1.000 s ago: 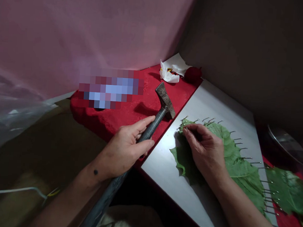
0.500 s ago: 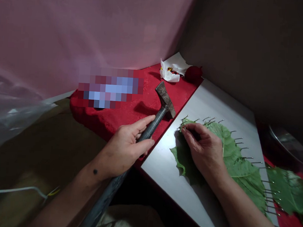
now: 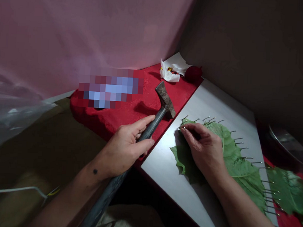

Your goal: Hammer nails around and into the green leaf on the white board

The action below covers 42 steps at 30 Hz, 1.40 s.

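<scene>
My left hand (image 3: 129,148) is wrapped round the dark handle of a hammer (image 3: 165,100), whose worn metal head points up and away from me. A large green leaf (image 3: 241,160) lies on a white board (image 3: 155,161), with several nails (image 3: 247,157) standing along its far and right edges. At the leaf's left tip, my right hand (image 3: 203,144) pinches a small nail (image 3: 183,127) between thumb and forefinger; its head shows at the fingertips. My right hand and forearm hide part of the leaf.
Red cloth (image 3: 140,123) lies left of the board, with a pixelated bluish item (image 3: 111,90) on it. Crumpled white paper (image 3: 170,75) and a dark red round object (image 3: 193,74) sit at the back corner. At right are a metal bowl (image 3: 290,146) and another leaf (image 3: 289,188).
Almost nothing differs. My right fingertips have shifted very slightly at the leaf's tip; my left hand and the hammer stay in place.
</scene>
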Motion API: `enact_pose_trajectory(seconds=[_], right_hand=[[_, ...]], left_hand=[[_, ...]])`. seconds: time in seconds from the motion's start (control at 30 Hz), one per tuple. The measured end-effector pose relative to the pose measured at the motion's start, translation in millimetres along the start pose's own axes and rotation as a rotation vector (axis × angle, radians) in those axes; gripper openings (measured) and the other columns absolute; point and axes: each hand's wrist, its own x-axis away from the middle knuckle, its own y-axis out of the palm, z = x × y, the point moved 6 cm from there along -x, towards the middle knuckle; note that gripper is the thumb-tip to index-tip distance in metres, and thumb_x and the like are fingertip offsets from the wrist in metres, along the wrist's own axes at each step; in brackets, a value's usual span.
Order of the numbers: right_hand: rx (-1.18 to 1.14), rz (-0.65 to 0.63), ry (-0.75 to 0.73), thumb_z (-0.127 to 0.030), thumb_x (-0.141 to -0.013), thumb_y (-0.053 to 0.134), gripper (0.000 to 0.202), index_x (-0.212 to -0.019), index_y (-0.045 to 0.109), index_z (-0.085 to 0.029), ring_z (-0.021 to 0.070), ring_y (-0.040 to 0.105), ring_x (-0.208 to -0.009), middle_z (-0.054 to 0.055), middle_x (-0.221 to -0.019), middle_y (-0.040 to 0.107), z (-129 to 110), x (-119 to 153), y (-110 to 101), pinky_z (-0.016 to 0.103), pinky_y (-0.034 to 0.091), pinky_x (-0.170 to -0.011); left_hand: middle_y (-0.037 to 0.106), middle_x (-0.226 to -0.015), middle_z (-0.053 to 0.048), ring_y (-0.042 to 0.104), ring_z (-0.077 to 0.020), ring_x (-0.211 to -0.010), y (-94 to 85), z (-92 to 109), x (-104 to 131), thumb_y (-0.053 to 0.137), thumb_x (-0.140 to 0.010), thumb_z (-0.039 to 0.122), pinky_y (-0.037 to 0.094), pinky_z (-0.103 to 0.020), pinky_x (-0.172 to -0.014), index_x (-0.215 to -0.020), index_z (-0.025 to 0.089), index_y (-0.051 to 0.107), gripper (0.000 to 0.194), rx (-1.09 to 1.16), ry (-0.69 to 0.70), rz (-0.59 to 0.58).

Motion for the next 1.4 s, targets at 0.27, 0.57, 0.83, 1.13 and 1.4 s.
enact_pose_trajectory(seconds=[0.27,0.57,0.83,1.13,1.4], right_hand=[[-0.014,0.017,0.002,-0.033,-0.081,0.060,0.017,-0.081,0.068,-0.019,0.0155,0.062,-0.067,0.003,-0.077,0.070,1.3,1.1,-0.4,0.030,0.050,-0.065],[-0.052,-0.044,0.045,-0.035,-0.077,0.063,0.018,-0.081,0.070,-0.019,0.0161,0.064,-0.066,0.003,-0.074,0.071,4.4,-3.6,-3.4,0.029,0.050,-0.063],[-0.030,-0.102,0.076,-0.035,-0.076,0.063,0.019,-0.081,0.072,-0.019,0.0161,0.063,-0.065,0.003,-0.071,0.071,9.0,-7.6,-1.8,0.028,0.048,-0.057],[-0.003,0.006,0.008,-0.032,-0.078,0.062,0.014,-0.077,0.071,-0.020,0.0173,0.065,-0.068,0.004,-0.076,0.071,-0.8,-0.5,-1.8,0.032,0.051,-0.066],[-0.012,0.029,-0.001,-0.030,-0.078,0.061,0.013,-0.073,0.070,-0.022,0.0159,0.063,-0.065,0.002,-0.073,0.070,-2.2,-0.5,-0.4,0.030,0.049,-0.064]], left_hand=[[0.052,-0.067,0.006,0.049,-0.0114,-0.058,-0.6,0.1,1.2,0.059,-0.081,0.015,0.041,-0.026,-0.055,-0.135,0.028,0.048,0.056,-0.003,0.000,0.016],[0.052,-0.069,0.004,0.049,-0.0126,-0.060,0.0,-1.3,0.7,0.054,-0.081,0.012,0.042,-0.027,-0.057,-0.137,0.025,0.045,0.058,-0.016,0.066,-0.027],[0.051,-0.068,0.005,0.048,-0.0120,-0.058,0.8,0.6,0.5,0.052,-0.081,0.011,0.041,-0.026,-0.056,-0.132,0.028,0.049,0.054,-0.017,0.098,-0.045],[0.052,-0.068,0.005,0.049,-0.0121,-0.057,-0.2,-1.5,0.7,0.052,-0.079,0.010,0.041,-0.027,-0.057,-0.136,0.024,0.046,0.059,-0.025,0.106,-0.030],[0.054,-0.070,0.004,0.049,-0.0114,-0.057,0.2,-2.7,1.0,0.056,-0.077,0.010,0.041,-0.025,-0.055,-0.136,0.022,0.047,0.061,0.037,0.111,0.023]])
